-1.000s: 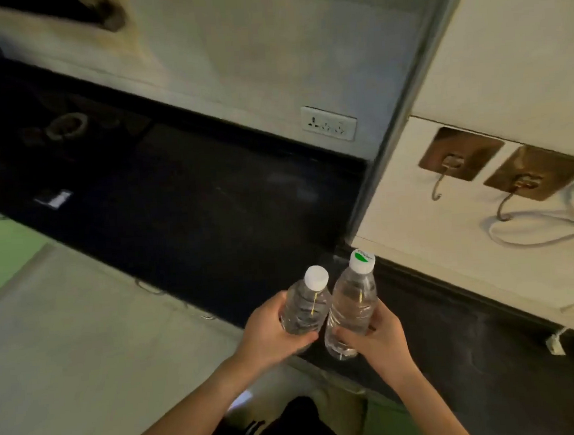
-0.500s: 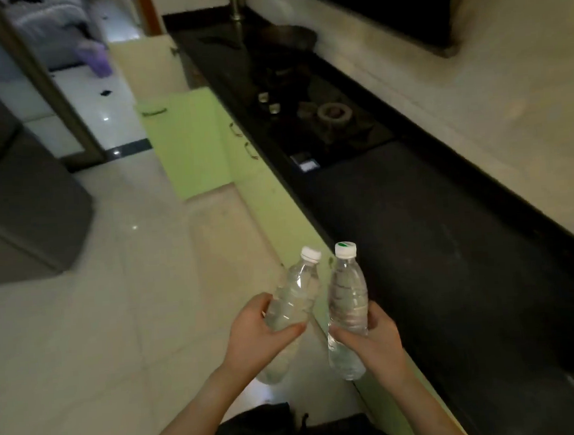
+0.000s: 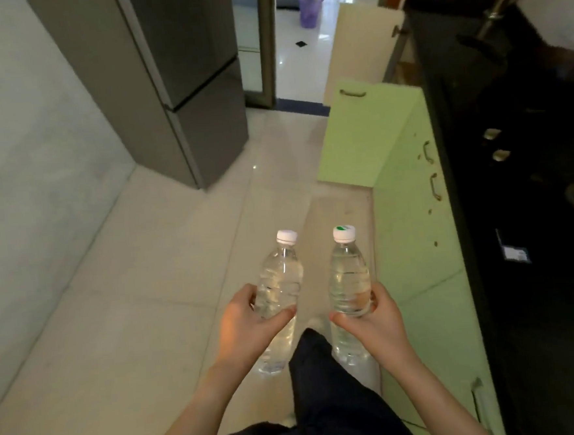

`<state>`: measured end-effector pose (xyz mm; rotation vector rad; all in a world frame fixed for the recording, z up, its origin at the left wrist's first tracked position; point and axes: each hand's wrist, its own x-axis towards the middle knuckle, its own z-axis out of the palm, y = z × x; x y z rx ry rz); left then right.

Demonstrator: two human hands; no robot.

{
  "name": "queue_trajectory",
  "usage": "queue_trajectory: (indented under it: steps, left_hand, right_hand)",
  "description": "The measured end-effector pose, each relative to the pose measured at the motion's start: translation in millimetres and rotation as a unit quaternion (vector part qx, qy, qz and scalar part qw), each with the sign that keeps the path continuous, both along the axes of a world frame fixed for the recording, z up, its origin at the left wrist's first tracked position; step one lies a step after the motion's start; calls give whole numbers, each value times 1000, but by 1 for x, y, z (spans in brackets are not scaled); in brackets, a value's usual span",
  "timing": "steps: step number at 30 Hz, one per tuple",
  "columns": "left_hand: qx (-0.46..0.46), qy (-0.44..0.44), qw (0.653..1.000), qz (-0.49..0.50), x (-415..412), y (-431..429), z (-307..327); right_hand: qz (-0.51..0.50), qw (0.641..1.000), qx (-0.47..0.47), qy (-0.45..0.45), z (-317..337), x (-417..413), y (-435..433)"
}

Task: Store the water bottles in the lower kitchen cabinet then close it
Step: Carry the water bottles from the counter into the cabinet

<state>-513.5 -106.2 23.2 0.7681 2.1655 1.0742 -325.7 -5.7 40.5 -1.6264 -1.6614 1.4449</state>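
Two upright bottles: left hand [image 3: 249,325] clamps the white-capped bottle [image 3: 279,275], right hand [image 3: 374,320] the green-dotted bottle [image 3: 348,274]; the open green cabinet door [image 3: 364,133] lies ahead, rightward, nearer the right hand.

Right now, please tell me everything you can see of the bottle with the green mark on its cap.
The bottle is clear ribbed plastic, holding water, its white cap on. It is held nearly upright above the floor, beside the green cabinets. The right hand grips its middle; nothing else touches it.
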Motion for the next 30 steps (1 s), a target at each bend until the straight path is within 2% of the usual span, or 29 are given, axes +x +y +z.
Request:
queue_trajectory:
  steps: [5, 12, 17, 24, 30]
  left_hand:
    - [-17, 17, 999, 38, -52, 86, -9]
    - [-14, 81, 995, 52, -142, 236, 32]
    - [-2, 57, 996, 74, -191, 314, 40]
    - [-20, 50, 995, 79, -283, 410, 4]
    - [15, 53, 998, 23, -405, 542, 15]
  right_hand:
    - [31, 999, 2, 5, -18, -71, 102]
    - [41, 999, 24, 15, 11, -158, 263]
    - [42, 999, 28, 8, 13, -207, 345]
    - [-24, 999, 19, -13, -23, -292, 443]
    - [-72, 995, 76, -6, -9, -394, 558]
